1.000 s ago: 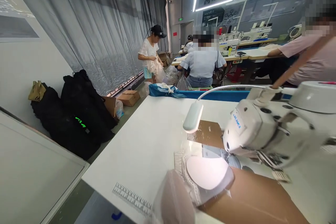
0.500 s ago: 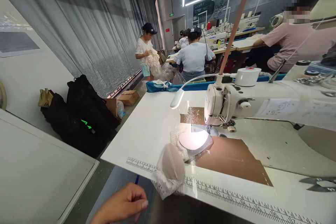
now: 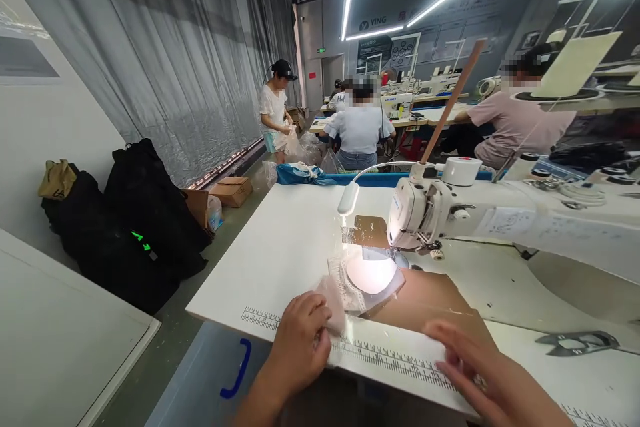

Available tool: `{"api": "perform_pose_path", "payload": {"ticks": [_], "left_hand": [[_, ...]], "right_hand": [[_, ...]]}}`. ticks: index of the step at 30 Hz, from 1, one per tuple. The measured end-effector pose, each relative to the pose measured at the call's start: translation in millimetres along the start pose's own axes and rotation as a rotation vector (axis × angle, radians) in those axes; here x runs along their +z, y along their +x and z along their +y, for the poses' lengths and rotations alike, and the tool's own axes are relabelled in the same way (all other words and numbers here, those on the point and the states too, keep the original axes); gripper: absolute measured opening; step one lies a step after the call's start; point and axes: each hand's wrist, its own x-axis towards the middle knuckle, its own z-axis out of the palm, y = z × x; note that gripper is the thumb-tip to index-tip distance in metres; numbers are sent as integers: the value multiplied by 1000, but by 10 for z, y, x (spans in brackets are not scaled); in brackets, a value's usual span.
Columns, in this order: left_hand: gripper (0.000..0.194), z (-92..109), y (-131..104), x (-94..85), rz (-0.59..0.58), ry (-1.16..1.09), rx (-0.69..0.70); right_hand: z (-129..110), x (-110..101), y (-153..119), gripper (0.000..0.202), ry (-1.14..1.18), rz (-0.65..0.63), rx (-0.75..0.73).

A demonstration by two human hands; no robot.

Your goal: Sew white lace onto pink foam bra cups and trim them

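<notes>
A pale pink and white lace garment lies on the white sewing table point(image 3: 240, 240). One smooth cup point(image 3: 371, 273) rests lit beside the needle of the white sewing machine point(image 3: 500, 207). The garment's other cup point(image 3: 332, 300) is at the table's front edge, with my left hand point(image 3: 303, 333) closed on it, fingers curled over its left side. My right hand point(image 3: 465, 360) is over the printed ruler at the front edge, fingers apart, holding nothing. Brown board point(image 3: 435, 293) lies under and right of the garment.
Metal thread snips point(image 3: 577, 343) lie on the right of the table. A small lamp point(image 3: 349, 199) hangs left of the machine head. Black bags point(image 3: 145, 213) stand on the floor at left. Several people are in the background.
My left hand has moved up and right onto the garment's near cup. My right hand has come into view at the lower right. The camera view has shifted.
</notes>
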Motion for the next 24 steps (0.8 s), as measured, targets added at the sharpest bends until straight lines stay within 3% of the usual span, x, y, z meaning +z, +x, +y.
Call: {"api": "perform_pose_path", "payload": {"ticks": [2,4,8,11,14,18,20,22,24], "left_hand": [[35,-121,-28,-100,-16,17,13],[37,-278,-30,-176,-51,41,14],[38,-683,32,-282,-69,171,-38],[40,-869,100,-384,3,308,-73],[45,-764,188,-497,45,227,-75],[92,-361,366,-533,-158,-104,5],[79,-198,458,-484,-248,-262,11],[47,-93,524,-407,-274,-452,-30],[34,-21,553,-309,-231,-602,-71]], "right_hand": [[29,32,336,48,-196,88,-118],[-10,74,673,48,-326,94,-203],[-344,60,1198,38,-371,-145,-89],[-751,-108,1385,29,-283,-275,-132],[-1065,-253,1450,31,158,-589,16],[-1054,-104,1462,51,937,-849,183],[-943,29,1435,54,1189,-864,254],[-841,102,1368,57,1335,-742,363],[-774,105,1257,58,1421,-590,410]]}}
